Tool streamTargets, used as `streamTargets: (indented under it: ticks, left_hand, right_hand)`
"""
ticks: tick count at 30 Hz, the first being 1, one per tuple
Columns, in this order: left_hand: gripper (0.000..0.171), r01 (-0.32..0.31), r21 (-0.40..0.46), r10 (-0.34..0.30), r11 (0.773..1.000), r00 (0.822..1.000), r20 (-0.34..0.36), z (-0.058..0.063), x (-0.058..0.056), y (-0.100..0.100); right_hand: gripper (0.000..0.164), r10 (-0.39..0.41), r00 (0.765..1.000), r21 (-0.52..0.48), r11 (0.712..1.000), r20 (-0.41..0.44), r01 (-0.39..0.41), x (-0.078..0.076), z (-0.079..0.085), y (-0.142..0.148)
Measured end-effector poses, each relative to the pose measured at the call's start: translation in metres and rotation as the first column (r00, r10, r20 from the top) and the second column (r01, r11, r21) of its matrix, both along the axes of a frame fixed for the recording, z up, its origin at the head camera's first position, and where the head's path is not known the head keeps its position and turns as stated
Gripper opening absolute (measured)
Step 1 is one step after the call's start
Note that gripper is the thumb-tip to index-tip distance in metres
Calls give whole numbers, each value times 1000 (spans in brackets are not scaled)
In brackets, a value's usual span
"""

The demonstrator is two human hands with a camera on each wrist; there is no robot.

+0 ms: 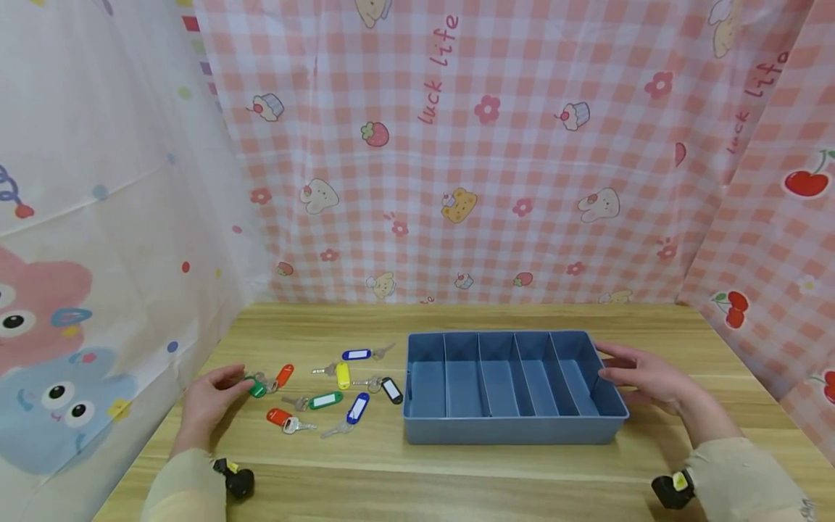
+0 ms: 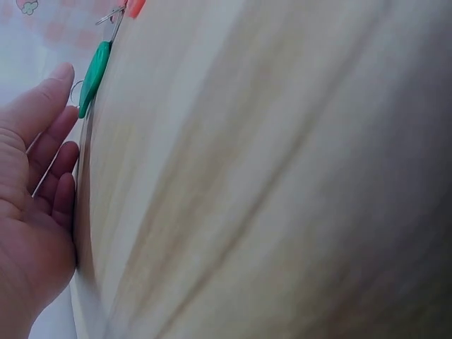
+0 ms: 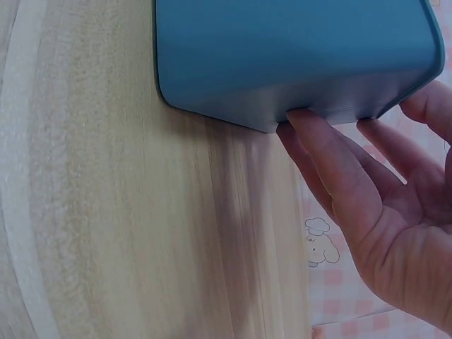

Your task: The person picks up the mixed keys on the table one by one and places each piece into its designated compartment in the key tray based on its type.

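My left hand (image 1: 207, 402) rests at the table's left side, fingertips right at the edge of a green key tag (image 1: 256, 386). In the left wrist view that green tag (image 2: 95, 78) lies just beyond the index fingertip, and the thumb stands apart from it. My right hand (image 1: 646, 373) is at the right end of a blue-grey divided box (image 1: 509, 431). The right wrist view shows its fingers (image 3: 332, 155) fairly straight, tips against the end wall of the box (image 3: 296, 49), with the thumb by the rim.
Between my left hand and the box lie several tagged keys: red tags (image 1: 284, 376), another green tag (image 1: 325, 400), blue tags (image 1: 357, 408), a yellow tag (image 1: 343, 375) and a black-edged tag (image 1: 391, 390). The wooden table (image 1: 365, 478) meets a checked pink curtain (image 1: 489, 167) behind.
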State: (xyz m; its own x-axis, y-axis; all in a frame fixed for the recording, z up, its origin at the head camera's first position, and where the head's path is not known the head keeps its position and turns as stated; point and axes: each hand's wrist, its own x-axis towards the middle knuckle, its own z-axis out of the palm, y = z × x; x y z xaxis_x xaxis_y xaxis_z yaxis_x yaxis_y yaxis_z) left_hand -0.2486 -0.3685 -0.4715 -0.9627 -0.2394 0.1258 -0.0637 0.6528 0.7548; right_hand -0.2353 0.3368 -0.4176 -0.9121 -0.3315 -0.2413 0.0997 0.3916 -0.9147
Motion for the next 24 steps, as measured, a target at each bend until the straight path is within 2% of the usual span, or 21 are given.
streamTargets:
  ticks: [8, 14, 24]
  left_hand:
    - [45, -11, -44, 10, 999, 1000, -6, -1, -2, 3]
    - [38, -10, -47, 9, 999, 1000, -8, -4, -4, 2]
    - [26, -64, -38, 64, 997, 998, -4, -5, -5, 4]
  right_hand:
    - [74, 6, 1000, -13, 1000, 2, -6, 0, -1, 1]
    - [74, 3, 1000, -9, 1000, 1, -3, 0, -2, 1]
    - [74, -2, 1000, -2, 1000, -4, 2, 0, -3, 1]
